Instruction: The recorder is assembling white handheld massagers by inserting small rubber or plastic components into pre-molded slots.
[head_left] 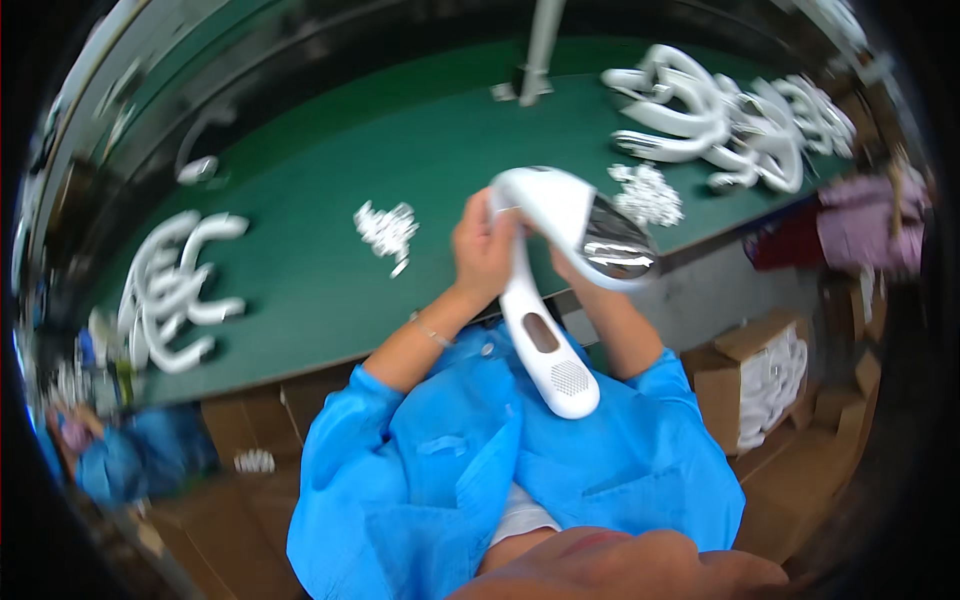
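In front of my chest I hold a white U-shaped device [548, 365], shaped like a neck fan. One arm of it has a brown oval window and a dotted grille at its end. The other arm carries a dark, mirror-like panel and points right. My left hand [483, 245] is closed round the device near its bend. My right hand [568, 268] is mostly hidden behind the device; its fingers do not show clearly. Beyond my left hand, a heap of small white pieces [386, 232] lies on the green table [310, 180].
Several curved white devices [690, 115] pile up at the far right, beside another small white heap [648, 194]. More curved white parts [175, 290] lie at the left. A metal post [541, 50] stands at the back. An open carton [718, 392] sits at lower right; a co-worker's blue sleeve [130, 455] shows at lower left.
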